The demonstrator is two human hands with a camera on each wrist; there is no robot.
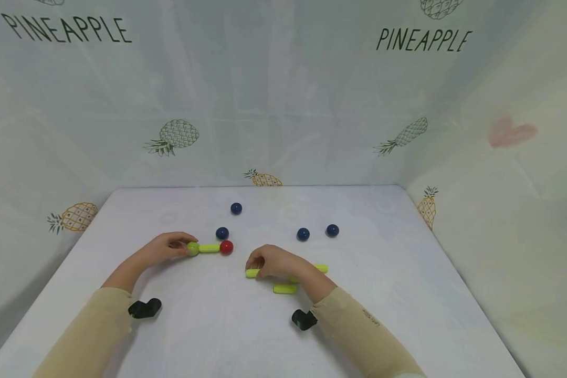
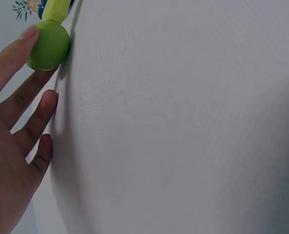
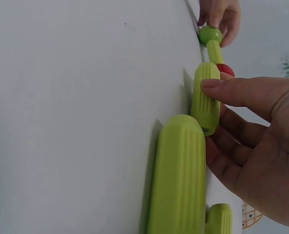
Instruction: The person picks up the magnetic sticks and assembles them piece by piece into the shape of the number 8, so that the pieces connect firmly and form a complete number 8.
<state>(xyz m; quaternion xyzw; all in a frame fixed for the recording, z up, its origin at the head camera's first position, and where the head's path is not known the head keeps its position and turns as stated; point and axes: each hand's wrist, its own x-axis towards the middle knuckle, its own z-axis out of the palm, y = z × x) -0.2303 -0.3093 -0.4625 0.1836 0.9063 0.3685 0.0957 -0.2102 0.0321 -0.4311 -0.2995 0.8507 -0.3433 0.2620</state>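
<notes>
Nearest on the white table (image 1: 406, 294) are two tan sleeves, each with a small black camera (image 1: 145, 308) on the wrist. A short yellow-green plastic stick (image 1: 284, 289) lies loose just in front of the right wrist.

A bit farther is the right hand (image 1: 274, 262). Its thumb and curled fingers pinch another yellow-green ribbed plastic stick (image 1: 252, 273), which lies flat on the table. One end pokes out on the left side of the hand. The right wrist view shows the thumb lying on top of that ribbed stick (image 3: 205, 97). A third yellow-green stick (image 1: 321, 269) peeks out on the right, behind the hand.

To the left, the left hand (image 1: 163, 248) holds a green ball (image 1: 192, 248) with its fingertips. A yellow-green joining stick (image 1: 210, 248) is stuck to the ball, and a shiny red ball (image 1: 226, 247) sits on its other end. This little chain lies flat, near the middle of the table.

Farther back are four loose dark blue balls, one (image 1: 222, 233) just behind the red ball and the farthest (image 1: 236, 208) behind that.

I think the step is picking up the next stick while the left hand keeps the chain from rolling. The next move would need the stick lifted, turned to point at the red ball, and brought gently end-first so nothing gets knocked away.
</notes>
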